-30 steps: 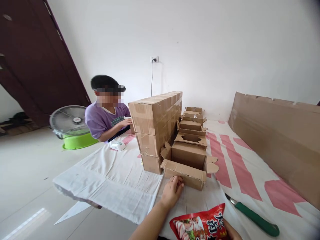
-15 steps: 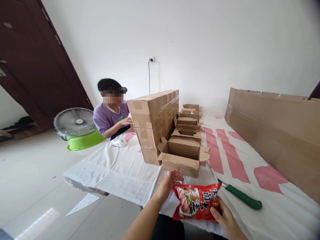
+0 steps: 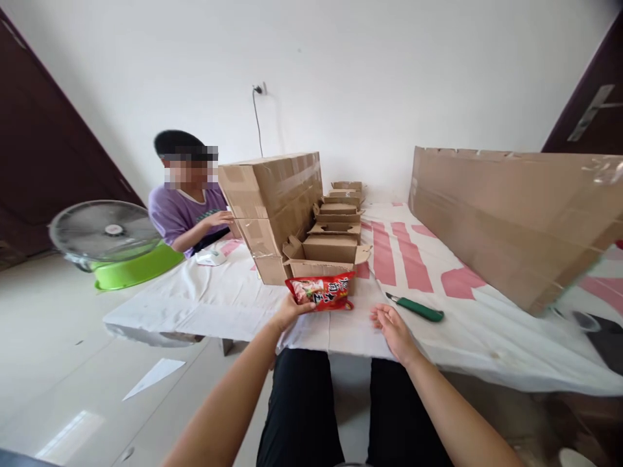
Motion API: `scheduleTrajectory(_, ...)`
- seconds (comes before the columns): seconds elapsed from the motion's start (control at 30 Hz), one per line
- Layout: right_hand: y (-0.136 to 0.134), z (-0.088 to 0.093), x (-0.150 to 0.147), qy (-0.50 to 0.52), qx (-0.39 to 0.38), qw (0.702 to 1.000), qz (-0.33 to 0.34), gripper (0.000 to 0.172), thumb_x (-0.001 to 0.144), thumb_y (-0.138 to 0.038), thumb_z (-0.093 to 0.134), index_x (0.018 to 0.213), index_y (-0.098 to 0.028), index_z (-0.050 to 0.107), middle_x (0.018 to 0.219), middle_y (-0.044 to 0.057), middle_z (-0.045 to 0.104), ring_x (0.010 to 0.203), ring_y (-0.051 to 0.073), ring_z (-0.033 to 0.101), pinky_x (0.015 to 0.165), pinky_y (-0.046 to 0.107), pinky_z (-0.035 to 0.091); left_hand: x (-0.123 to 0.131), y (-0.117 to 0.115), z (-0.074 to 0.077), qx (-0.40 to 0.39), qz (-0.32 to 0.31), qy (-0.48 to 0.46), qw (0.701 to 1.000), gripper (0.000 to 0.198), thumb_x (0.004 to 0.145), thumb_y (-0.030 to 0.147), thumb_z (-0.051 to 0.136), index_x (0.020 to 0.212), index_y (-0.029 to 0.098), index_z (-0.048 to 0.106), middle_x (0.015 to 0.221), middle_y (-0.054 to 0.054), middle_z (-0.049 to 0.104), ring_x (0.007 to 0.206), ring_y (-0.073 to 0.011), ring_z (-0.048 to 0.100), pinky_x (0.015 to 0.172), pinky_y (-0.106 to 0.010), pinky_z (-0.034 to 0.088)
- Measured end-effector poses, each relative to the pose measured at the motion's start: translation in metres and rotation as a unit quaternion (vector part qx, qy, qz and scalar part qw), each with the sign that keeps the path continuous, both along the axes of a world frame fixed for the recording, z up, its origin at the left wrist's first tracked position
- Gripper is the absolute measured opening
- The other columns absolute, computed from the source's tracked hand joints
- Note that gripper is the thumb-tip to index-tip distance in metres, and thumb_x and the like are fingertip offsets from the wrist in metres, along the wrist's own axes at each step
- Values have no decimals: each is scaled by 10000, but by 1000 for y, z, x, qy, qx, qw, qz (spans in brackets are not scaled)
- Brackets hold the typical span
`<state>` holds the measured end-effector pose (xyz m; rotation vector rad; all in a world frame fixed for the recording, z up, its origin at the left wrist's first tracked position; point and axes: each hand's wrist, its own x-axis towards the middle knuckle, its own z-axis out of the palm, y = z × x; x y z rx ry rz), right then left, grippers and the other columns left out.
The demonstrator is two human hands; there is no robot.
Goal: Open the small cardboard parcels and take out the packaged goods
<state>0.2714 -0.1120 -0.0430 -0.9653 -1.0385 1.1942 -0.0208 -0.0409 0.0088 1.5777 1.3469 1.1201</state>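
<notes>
My left hand (image 3: 291, 309) grips the left end of a red snack packet (image 3: 322, 292), which is held just in front of an open cardboard box (image 3: 325, 255) on the white and pink cloth (image 3: 233, 305). To the right of the packet my right hand (image 3: 392, 326) hovers over the cloth with its fingers spread, holding nothing. A green-handled knife (image 3: 416, 308) lies on the cloth just beyond my right hand.
A row of small open boxes (image 3: 338, 209) runs back behind the first one, beside a tall stack of taped cartons (image 3: 267, 201). A long flat carton (image 3: 516, 214) stands at the right. Another person in a purple shirt (image 3: 181, 214) sits at the far left, near a fan (image 3: 104, 233).
My left hand has taken the packet and carried it forward to the open box. My right hand has let go of it and opened. The camera has pulled back and turned right.
</notes>
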Motion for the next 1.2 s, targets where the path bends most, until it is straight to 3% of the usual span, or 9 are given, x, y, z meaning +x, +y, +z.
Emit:
scheduleTrajectory(0.1,3,-8,2,-3,8,1000,-10,406,836,-558,660,1043,-213,602,1081,65,681,959,208,639,834,352,517,-14,5,-9,-7,45,41,998,425,849,411,697,1164,139,606,1132,-100,673,1009,-246,655,888,-445,543)
scheduleTrajectory(0.2,4,-10,3,-16,10,1000,-7,313,923,-428,613,1105,-172,610,1094,60,659,944,195,642,831,386,538,-16,3,-20,-8,91,90,992,334,929,351,612,1203,161,585,1191,-86,629,1023,-223,639,875,-444,547)
scheduleTrajectory(0.4,1,-7,3,-52,3,999,-4,323,950,-354,596,1218,-175,584,1215,81,618,1010,215,638,853,426,555,-13,-3,-20,-5,116,163,980,327,930,353,612,1193,159,590,1175,-82,631,995,-216,642,849,-426,558)
scheduleTrajectory(0.57,-1,-6,1,-79,3,997,-12,326,949,-354,597,1222,-176,582,1222,82,616,1016,217,636,856,429,554,-14,-5,-17,5,115,191,975,328,931,360,608,1189,158,591,1170,-81,633,989,-215,644,845,-423,559)
scheduleTrajectory(0.83,0,-10,2,-109,0,994,-13,322,949,-355,597,1215,-173,585,1209,80,621,1005,214,640,848,424,557,-19,1,-23,14,99,211,972,329,932,367,607,1185,158,592,1160,-81,636,981,-212,645,844,-423,557)
scheduleTrajectory(1.2,-4,-6,0,-132,29,991,-19,247,956,-375,583,1051,-152,628,981,32,665,800,149,647,723,334,559,-25,5,-30,38,79,191,978,303,927,365,614,1140,151,606,1094,-67,651,935,-198,650,820,-404,559)
